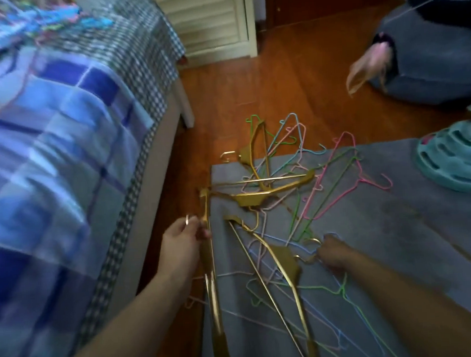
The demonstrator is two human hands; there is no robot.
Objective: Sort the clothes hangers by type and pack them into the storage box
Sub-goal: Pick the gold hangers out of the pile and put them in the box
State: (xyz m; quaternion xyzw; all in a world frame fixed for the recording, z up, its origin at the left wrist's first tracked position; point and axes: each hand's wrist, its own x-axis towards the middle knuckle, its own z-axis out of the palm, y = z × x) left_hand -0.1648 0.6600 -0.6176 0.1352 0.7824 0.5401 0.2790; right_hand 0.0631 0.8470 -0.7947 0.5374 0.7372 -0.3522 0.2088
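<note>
our left hand grips a stack of gold hangers running lengthwise toward us; our right hand pinches the hook of the next gold hanger, lying diagonally between both hands.

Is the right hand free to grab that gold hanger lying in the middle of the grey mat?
Probably not yet: the right hand already grips another gold hanger's hook, and the middle gold hanger lies farther off.
</note>
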